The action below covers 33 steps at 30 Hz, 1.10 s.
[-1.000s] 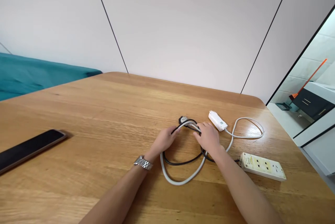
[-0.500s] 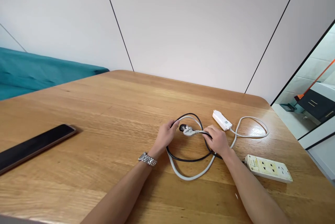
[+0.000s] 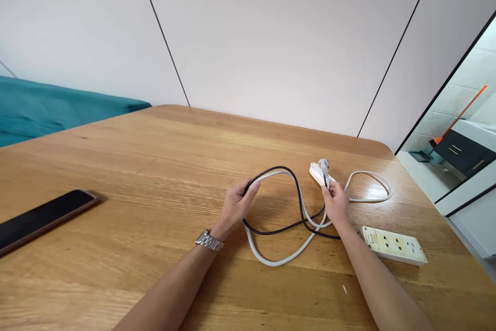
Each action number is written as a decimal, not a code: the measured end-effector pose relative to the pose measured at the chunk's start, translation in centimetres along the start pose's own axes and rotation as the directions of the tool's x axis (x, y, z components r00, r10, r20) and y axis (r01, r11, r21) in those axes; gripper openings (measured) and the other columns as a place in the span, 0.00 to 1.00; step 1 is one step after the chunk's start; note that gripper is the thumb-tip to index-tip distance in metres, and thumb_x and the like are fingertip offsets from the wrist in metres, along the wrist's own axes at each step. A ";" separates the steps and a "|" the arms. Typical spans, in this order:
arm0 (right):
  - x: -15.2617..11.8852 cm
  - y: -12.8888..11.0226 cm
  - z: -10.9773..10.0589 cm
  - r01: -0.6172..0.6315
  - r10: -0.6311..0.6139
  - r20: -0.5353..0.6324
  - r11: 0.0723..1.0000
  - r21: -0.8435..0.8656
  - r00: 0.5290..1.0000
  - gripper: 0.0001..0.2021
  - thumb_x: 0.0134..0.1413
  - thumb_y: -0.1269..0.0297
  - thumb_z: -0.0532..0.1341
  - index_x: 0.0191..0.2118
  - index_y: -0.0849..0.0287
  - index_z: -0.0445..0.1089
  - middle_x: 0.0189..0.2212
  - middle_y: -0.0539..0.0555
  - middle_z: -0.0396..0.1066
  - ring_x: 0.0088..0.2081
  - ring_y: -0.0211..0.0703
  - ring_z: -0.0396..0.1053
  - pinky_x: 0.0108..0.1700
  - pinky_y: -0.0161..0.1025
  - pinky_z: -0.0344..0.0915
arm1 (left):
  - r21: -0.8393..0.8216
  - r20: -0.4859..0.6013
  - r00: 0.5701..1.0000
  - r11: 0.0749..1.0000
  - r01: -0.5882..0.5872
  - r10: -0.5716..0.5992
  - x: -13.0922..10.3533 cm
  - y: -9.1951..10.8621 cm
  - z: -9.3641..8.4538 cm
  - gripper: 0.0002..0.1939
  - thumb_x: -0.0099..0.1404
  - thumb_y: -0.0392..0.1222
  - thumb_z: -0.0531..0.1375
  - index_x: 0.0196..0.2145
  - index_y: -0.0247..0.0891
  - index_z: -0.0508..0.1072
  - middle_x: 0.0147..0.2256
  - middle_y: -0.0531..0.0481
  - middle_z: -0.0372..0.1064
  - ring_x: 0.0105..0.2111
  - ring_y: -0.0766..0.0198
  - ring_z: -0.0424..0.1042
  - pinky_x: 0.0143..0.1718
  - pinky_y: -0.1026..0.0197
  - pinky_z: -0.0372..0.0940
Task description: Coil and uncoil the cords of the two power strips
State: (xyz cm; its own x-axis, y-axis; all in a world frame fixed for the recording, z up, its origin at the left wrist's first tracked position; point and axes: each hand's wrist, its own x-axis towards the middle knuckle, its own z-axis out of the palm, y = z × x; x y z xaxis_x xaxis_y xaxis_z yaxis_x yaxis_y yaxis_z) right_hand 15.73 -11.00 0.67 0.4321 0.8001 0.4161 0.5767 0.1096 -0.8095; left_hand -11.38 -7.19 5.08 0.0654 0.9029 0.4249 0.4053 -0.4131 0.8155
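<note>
A black cable [image 3: 301, 194] and a white cable [image 3: 271, 263] lie in overlapping loops on the wooden table. My left hand [image 3: 237, 202] is closed on both cables at the left side of the loops. My right hand [image 3: 335, 204] pinches the cords just below the plugs, with a grey-white plug [image 3: 323, 164] sticking up above the fingers. Behind that plug lies a white adapter box [image 3: 315, 173], partly covered by it. A yellowed white power strip [image 3: 394, 245] rests right of my right forearm.
A dark phone [image 3: 44, 218] lies at the table's left. The wooden table [image 3: 155, 166] meets a white wall [image 3: 271, 36] at the back. A teal sofa [image 3: 58, 106] stands at the far left. Through a doorway at the right, an orange broom [image 3: 461, 116] leans by a dark cabinet [image 3: 457, 151].
My right hand has moved right and lifted the plug away from my left hand, up before the white adapter box. My left hand keeps hold of the cables. The view has shifted slightly.
</note>
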 end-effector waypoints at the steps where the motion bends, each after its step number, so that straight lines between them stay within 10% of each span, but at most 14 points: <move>1: -0.1 -0.2 0.0 0.028 -0.028 0.034 1.000 -0.010 0.999 0.16 0.55 0.50 0.54 0.35 0.58 0.68 0.25 0.52 0.71 0.26 0.42 0.65 0.31 0.38 0.60 | 0.015 -0.014 1.000 1.000 -0.027 0.027 -0.1 0.2 -0.1 0.22 0.59 0.58 0.52 0.18 0.40 0.54 0.17 0.56 0.49 0.20 0.69 0.50 0.22 0.65 0.49; 9: -0.8 -2.4 -0.2 0.258 -0.216 0.451 0.966 -0.032 0.866 0.11 0.57 0.60 0.55 0.37 0.56 0.73 0.27 0.50 0.73 0.27 0.42 0.67 0.33 0.36 0.60 | 0.035 -0.075 0.984 0.987 -0.158 0.160 -0.9 1.2 -0.3 0.19 0.60 0.53 0.52 0.19 0.40 0.57 0.15 0.57 0.48 0.17 0.70 0.49 0.22 0.64 0.48; 19: -0.9 -2.3 0.5 0.312 -0.289 0.587 0.948 0.066 0.756 0.10 0.56 0.65 0.56 0.28 0.57 0.71 0.26 0.51 0.70 0.29 0.40 0.66 0.35 0.36 0.61 | -0.276 0.104 0.992 0.955 0.104 -0.078 -0.2 0.6 1.1 0.18 0.60 0.56 0.57 0.26 0.38 0.62 0.16 0.60 0.50 0.16 0.73 0.51 0.17 0.68 0.49; 25: 0.0 -3.1 -1.1 0.142 -0.186 0.654 0.983 0.119 0.734 0.20 0.63 0.51 0.48 0.28 0.57 0.66 0.26 0.50 0.67 0.27 0.38 0.63 0.31 0.35 0.60 | -0.577 0.482 0.842 0.635 0.514 -0.243 0.4 0.5 0.2 0.18 0.56 0.53 0.64 0.35 0.36 0.66 0.18 0.64 0.45 0.12 0.78 0.42 0.11 0.73 0.40; 29: 0.3 -4.4 -3.2 0.172 0.018 0.813 0.974 -0.144 0.582 0.21 0.40 0.46 0.68 0.34 0.56 0.66 0.25 0.46 0.67 0.26 0.37 0.62 0.26 0.33 0.55 | -0.618 0.557 0.772 0.469 0.631 -0.306 0.9 0.3 -0.7 0.15 0.58 0.45 0.64 0.38 0.33 0.69 0.20 0.63 0.46 0.13 0.80 0.40 0.11 0.75 0.36; 33: -0.1 -6.0 -4.2 0.290 0.121 0.803 0.892 -0.346 0.584 0.20 0.29 0.59 0.73 0.32 0.54 0.68 0.23 0.45 0.68 0.22 0.37 0.60 0.24 0.34 0.50 | -0.616 0.634 0.709 0.353 0.704 -0.308 1.1 0.0 -1.4 0.13 0.57 0.38 0.65 0.39 0.33 0.69 0.24 0.61 0.49 0.14 0.82 0.41 0.11 0.77 0.37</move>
State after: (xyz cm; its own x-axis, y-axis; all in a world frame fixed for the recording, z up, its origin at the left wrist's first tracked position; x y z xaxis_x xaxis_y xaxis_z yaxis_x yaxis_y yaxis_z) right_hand 15.08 -14.23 7.23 -0.2341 0.9540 -0.1873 0.8799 0.1260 -0.4582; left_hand -12.57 -6.39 6.08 0.4999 0.8429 -0.1990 -0.3729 0.4168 0.8290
